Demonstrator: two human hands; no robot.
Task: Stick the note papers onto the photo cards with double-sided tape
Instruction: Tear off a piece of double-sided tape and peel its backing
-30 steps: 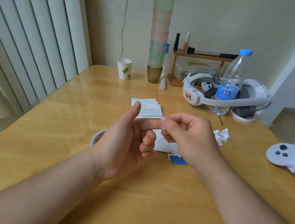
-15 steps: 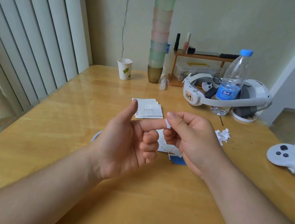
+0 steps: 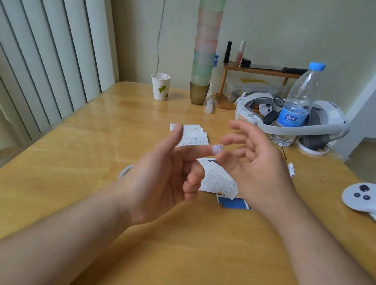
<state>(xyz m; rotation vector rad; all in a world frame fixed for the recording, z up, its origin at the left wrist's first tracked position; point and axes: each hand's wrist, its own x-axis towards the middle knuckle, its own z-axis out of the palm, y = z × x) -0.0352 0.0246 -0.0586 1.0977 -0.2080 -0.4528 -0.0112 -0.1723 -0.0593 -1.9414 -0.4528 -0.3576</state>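
I see a small white piece of tape [image 3: 217, 149] sitting on the tip of the left hand's [image 3: 154, 180] outstretched index finger, stuck there rather than pinched; that hand's thumb points up and its other three fingers are curled loosely into the palm with nothing in them. The right hand [image 3: 256, 169] is just beside the tape on its far side, fingers spread and relaxed, blurred, so I cannot tell whether a fingertip touches the tape.

Directly beneath the fingers of both hands lies a printed note paper [image 3: 220, 182] on the table [image 3: 69, 147], partly covering a blue photo card [image 3: 234, 203] whose edge shows just below the right wrist. Beyond the left thumb sits a small stack of further note papers [image 3: 194, 135]. The left hand hides most of a tape roll [image 3: 125, 170], only a pale arc showing at its outer edge.

To the right of the right hand lie torn white paper scraps [image 3: 291, 169]. Farther out past the fingers stand a water bottle [image 3: 296, 105] inside a white headset [image 3: 324, 127], a tower of stacked cups [image 3: 206, 46] and a paper cup [image 3: 160, 86]. A white controller [image 3: 367, 201] lies well off to the right.
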